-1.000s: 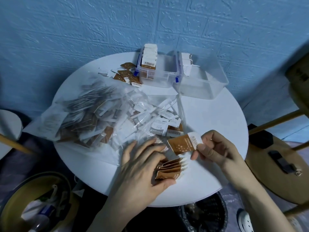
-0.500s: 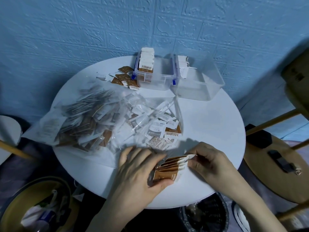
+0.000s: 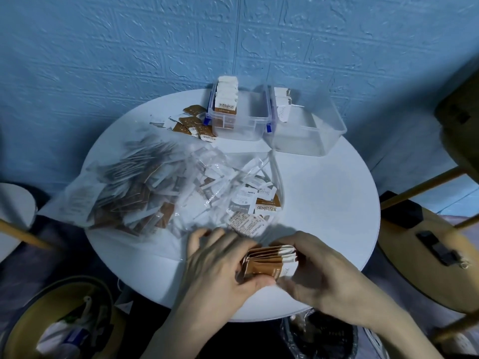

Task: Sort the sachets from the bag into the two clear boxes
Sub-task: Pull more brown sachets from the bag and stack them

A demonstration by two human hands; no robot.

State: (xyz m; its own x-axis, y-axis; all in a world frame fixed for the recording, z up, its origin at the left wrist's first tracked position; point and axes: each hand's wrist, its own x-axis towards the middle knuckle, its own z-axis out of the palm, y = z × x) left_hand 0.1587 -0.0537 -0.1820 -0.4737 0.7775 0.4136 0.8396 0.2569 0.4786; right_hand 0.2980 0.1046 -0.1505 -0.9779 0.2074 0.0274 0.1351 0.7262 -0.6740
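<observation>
Blue bumpy wall is standing behind a round white table (image 3: 324, 203), and all the work is happening on that table. Both hands are holding a small stack of brown sachets (image 3: 269, 263) near the front edge. The left hand (image 3: 220, 265) is curling around the left end of the stack, with its thumb pressing underneath. The right hand (image 3: 318, 270) is gripping the right end, where the white tips are showing. So both hands are squeezing the stack between them, with the fingers curled around it and not spread out.

It looks like the person is tidying the stack so all the edges are lining up. To do this well, the hands should be squeezing softly, not hard, so no sachet is bending or popping out. Tapping the stack on the table could help make the edges even.

Next the stack probably needs to go into the left clear box (image 3: 241, 120) at the back, because brown sachets are already standing in a row there. The right clear box (image 3: 311, 130) is holding white ones. Keeping the stack upright and sliding it in behind the row should be keeping things neat.

A big clear bag (image 3: 124, 193) full of mixed sachets is lying on the left of the table, so lots of sorting is waiting. A few loose brown sachets (image 3: 193, 124) are lying just beside the left box.
</observation>
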